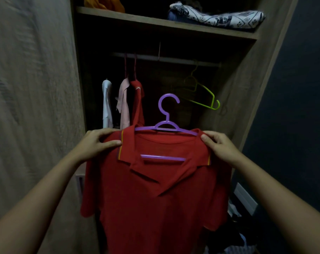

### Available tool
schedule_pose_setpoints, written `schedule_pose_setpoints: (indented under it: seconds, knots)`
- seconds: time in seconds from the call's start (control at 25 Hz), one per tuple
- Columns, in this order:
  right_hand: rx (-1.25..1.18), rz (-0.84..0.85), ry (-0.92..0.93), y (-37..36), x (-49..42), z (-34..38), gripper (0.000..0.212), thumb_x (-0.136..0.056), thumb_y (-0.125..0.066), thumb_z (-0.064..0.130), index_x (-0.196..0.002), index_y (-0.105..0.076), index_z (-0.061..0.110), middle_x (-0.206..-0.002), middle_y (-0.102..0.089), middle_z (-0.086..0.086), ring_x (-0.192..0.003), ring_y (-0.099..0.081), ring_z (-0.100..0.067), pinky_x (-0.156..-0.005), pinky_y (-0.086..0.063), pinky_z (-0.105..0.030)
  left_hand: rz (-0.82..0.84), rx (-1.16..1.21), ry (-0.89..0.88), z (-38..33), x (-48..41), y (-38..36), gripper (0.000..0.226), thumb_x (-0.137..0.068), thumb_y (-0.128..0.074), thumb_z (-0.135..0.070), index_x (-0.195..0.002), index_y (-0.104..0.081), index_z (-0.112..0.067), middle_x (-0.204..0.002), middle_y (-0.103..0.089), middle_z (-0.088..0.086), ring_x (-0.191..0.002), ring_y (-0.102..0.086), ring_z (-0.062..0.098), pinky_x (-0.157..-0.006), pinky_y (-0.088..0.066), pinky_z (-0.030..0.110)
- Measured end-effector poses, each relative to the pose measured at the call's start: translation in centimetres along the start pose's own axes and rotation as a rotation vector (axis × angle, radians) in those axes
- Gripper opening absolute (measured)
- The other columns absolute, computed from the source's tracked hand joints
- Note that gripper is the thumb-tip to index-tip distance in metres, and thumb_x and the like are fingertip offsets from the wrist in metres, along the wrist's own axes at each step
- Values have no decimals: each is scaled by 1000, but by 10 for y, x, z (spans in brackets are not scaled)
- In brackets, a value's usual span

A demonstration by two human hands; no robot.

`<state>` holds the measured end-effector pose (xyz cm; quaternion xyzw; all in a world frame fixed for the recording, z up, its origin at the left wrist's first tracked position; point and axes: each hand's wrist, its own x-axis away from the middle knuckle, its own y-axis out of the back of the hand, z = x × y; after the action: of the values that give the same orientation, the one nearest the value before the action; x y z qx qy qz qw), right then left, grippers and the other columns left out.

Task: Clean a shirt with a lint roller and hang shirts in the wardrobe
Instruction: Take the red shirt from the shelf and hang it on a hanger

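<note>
The person is holding a red polo shirt (pixel 155 195) up in front of the open wardrobe (pixel 243 92), both hands apart and each pinching a shoulder of the garment. The left hand (pixel 98 142) is gripping the cloth at the left shoulder beside the striped collar edge, thumb lying across the front; the right hand (pixel 219 145) is clamping the right shoulder the same way. Between the two hands the purple hanger (pixel 167 125) is sitting inside the neck opening, its hook rising free above the collar and its lower bar showing through the open placket.

Above and beyond the hands the rail (pixel 173 58) is running across the dark interior. Up and left of the left hand three garments are already hanging — a white one (pixel 106 101), a pink one (pixel 124 101) and another red shirt (pixel 138 99). Up and right of the right hand an empty green hanger (pixel 201 92) is dangling at a tilt. The stretch of rail between those looks open.

The risk is in the lift. Neither hand is touching the hanger itself, so the hook may be swinging loosely and could miss the rail or catch the green hanger. If one grip lets go early, the shirt could be sliding off that arm of the hanger — the wide neck gives it room.
</note>
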<state>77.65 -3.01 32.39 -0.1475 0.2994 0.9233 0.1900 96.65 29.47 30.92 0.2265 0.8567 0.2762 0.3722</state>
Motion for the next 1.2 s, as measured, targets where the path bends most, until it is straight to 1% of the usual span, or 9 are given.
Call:
schedule_pose_setpoints:
  seconds: [0.2,0.32,0.4,0.56,0.68,0.8,0.96,1.08,1.2]
  knots:
    - [48,12,-34,4,-10,3,28,-97,-43,21,-114,-62,12,-100,-66,8,-92,-61,4,-83,-44,-10,-27,44,-119,-12,5,8,20,-68,-58,-66,-81,-66,-54,-79,-68,-31,-72,-58,-17,-67,-43,4]
    - [528,-92,5,-4,-16,8,36,-93,-51,29,-128,-51,22,-119,-58,-6,-115,-53,-21,-100,-41,-36,-108,58,-113,-17,10,3,22,-73,-57,-58,-82,-68,-42,-81,-70,-24,-72,-61,-10,-66,-46,14]
    - [631,-146,74,-27,-18,16,52,-89,-57,24,-138,-40,15,-127,-49,-14,-119,-46,-26,-104,-34,-36,-192,-8,-108,-30,12,-10,28,-74,-52,-57,-83,-69,-37,-75,-69,-24,-72,-62,-8,-64,-42,10]
    - [-74,-31,-217,-80,-27,48,16,-98,-41,20,-96,-57,17,-106,-64,-12,-84,-61,-15,-77,-44,-22,-259,-303,-73,-69,9,-56,41,-80,-51,-53,-92,-69,-18,-78,-73,12,-74,-68,32,-60,-47,34]
    - [-458,-137,-409,-84,-49,53,34,-100,-36,17,-67,-45,15,-67,-51,-5,-58,-47,-9,-54,-35,-18,-216,-475,40,-107,6,-89,28,-91,-49,-41,-101,-60,-17,-88,-71,15,-84,-65,39,-64,-47,40]
    - [-527,-157,-421,-72,-68,47,36,-99,-40,16,-63,-45,12,-39,-48,4,-35,-44,-4,-38,-33,-15,-133,-419,62,-125,3,-112,32,-95,-36,-40,-121,-45,-23,-111,-66,8,-102,-61,33,-78,-46,38]
    - [-489,-65,-340,-50,-107,44,26,-95,-48,20,-72,-55,12,-33,-46,9,-28,-38,0,-33,-30,-10,-132,133,-102,-121,-13,-138,64,-93,-35,-44,-150,-14,-22,-147,-42,1,-132,-42,13,-106,-34,22]
    - [-359,-17,-247,-33,-147,43,15,-91,-54,10,-79,-62,14,-40,-57,10,-32,-47,2,-34,-31,-8,-269,227,-223,-110,-55,-160,68,-88,-37,-45,-146,-25,-11,-146,-41,6,-133,-31,1,-106,-20,3]
    - [-373,-47,-213,-14,-186,38,16,-88,-55,5,-82,-65,16,-46,-61,10,-38,-48,3,-41,-32,-9,-449,236,-320,-104,-100,-180,60,-93,-46,-39,-135,-41,4,-135,-52,15,-130,-38,8,-106,-26,7]
